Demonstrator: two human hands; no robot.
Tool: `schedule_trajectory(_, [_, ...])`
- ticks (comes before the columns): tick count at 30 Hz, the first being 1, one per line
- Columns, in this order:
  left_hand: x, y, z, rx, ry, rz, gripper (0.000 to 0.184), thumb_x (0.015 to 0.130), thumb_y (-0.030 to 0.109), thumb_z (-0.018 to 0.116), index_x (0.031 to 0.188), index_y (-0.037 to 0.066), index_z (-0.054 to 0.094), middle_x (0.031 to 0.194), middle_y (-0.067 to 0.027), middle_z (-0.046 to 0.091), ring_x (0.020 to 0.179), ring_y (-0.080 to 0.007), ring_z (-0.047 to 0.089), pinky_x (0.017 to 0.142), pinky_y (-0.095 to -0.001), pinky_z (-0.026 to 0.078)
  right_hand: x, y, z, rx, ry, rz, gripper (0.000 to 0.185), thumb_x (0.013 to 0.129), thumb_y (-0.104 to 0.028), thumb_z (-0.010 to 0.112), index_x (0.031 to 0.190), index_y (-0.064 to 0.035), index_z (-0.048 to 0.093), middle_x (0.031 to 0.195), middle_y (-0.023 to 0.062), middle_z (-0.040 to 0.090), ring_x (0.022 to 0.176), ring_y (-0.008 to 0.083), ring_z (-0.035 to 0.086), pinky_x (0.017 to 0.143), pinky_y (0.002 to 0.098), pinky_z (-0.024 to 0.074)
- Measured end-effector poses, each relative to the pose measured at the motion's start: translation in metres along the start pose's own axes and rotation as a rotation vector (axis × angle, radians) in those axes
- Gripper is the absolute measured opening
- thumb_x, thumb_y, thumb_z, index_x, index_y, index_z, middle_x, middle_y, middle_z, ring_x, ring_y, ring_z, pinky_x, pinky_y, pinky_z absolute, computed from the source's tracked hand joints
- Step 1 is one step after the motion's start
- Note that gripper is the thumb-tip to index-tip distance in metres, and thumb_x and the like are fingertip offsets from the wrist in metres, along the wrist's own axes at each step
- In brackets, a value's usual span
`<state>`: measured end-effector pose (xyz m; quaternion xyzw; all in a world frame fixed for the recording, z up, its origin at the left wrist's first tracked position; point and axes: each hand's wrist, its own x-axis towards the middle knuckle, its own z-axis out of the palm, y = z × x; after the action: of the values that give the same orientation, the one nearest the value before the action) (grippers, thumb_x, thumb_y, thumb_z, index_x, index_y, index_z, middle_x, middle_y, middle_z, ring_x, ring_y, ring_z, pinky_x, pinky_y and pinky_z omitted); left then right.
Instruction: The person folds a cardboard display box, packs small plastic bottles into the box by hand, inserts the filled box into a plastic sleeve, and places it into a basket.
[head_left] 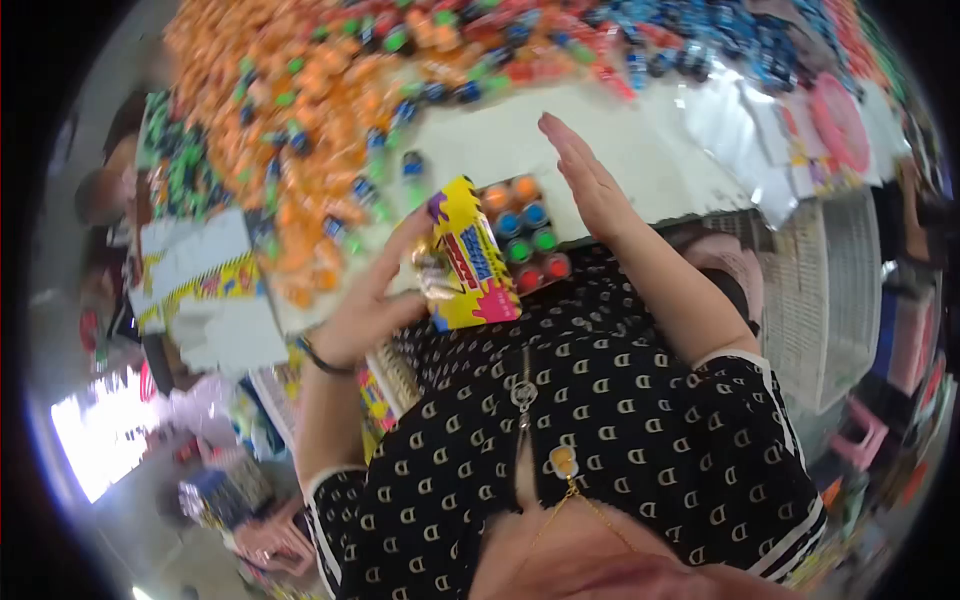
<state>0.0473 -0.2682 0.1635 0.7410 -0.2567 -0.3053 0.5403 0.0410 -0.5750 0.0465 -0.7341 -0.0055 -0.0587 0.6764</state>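
My left hand (pixel 370 310) grips the left side of a yellow printed box (pixel 465 255), thumb and fingers around its edge. Out of the box's right side shows a tray of small round-topped pieces (pixel 525 235) in orange, blue, green and red, set in two columns. The box is tilted at the table's front edge, close to my body. My right hand (pixel 590 190) is raised to the right of the tray, fingers stretched out, touching nothing.
Orange wrapped pieces (pixel 310 130) lie heaped at the left and back of the white table (pixel 640 150), blue ones (pixel 700 35) at the back right. Flat cartons (pixel 205 290) lie at left. A pink ring (pixel 838 122) and clear bags are at right, above a white crate (pixel 825 300).
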Motion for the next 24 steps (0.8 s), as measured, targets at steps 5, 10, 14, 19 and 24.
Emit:
schedule_trajectory(5, [0.033, -0.018, 0.060, 0.831, 0.105, 0.096, 0.066, 0.082, 0.033, 0.067, 0.140, 0.015, 0.042, 0.154, -0.0093, 0.027, 0.142, -0.0291, 0.022, 0.108, -0.0573, 0.022, 0.010, 0.011, -0.096, -0.326, 0.579, -0.099, 0.031, 0.095, -0.014, 0.053, 0.123, 0.0004, 0.054, 0.119, 0.0126, 0.059, 0.112, 0.0218, 0.054, 0.097, 0.0317, 0.0406])
schedule_trajectory(10, [0.049, -0.016, 0.058, 1.039, 0.139, 0.119, 0.068, 0.080, 0.040, 0.069, 0.139, 0.018, 0.044, 0.151, -0.0036, 0.032, 0.141, -0.0301, 0.025, 0.103, -0.0670, 0.020, -0.024, 0.056, -0.209, -1.195, 0.886, 0.005, 0.025, 0.085, -0.026, 0.065, 0.102, -0.0066, 0.062, 0.099, 0.0136, 0.061, 0.091, 0.0324, 0.059, 0.080, 0.0428, 0.0471])
schedule_trajectory(14, [0.055, 0.023, 0.044, 0.953, 0.067, 0.129, 0.064, 0.079, 0.031, 0.070, 0.137, 0.015, 0.047, 0.151, -0.0068, 0.034, 0.142, -0.0312, 0.024, 0.109, -0.0595, 0.018, -0.021, 0.062, -0.233, -1.209, 0.693, 0.332, 0.025, 0.084, -0.033, 0.062, 0.096, -0.0101, 0.065, 0.095, 0.0137, 0.065, 0.093, 0.0349, 0.061, 0.081, 0.0449, 0.0469])
schedule_trajectory(19, [0.033, 0.125, 0.027, 0.282, 0.105, 0.907, 0.052, 0.077, 0.020, 0.073, 0.124, 0.009, 0.054, 0.140, -0.0237, 0.042, 0.127, -0.0434, 0.041, 0.104, -0.0540, 0.033, -0.014, 0.062, -0.279, -1.174, 0.556, 0.206, 0.027, 0.088, -0.029, 0.055, 0.099, -0.0072, 0.066, 0.098, 0.0160, 0.066, 0.094, 0.0351, 0.062, 0.079, 0.0433, 0.0470])
schedule_trajectory(24, [0.009, 0.132, 0.024, 0.188, 0.296, 1.049, 0.033, 0.084, 0.019, 0.064, 0.111, 0.001, 0.057, 0.125, -0.0259, 0.047, 0.111, -0.0394, 0.050, 0.091, -0.0500, 0.037, 0.029, 0.006, -0.250, -1.013, 0.624, 0.066, 0.028, 0.093, -0.027, 0.053, 0.099, -0.0016, 0.064, 0.093, 0.0142, 0.066, 0.083, 0.0289, 0.062, 0.072, 0.0368, 0.0478])
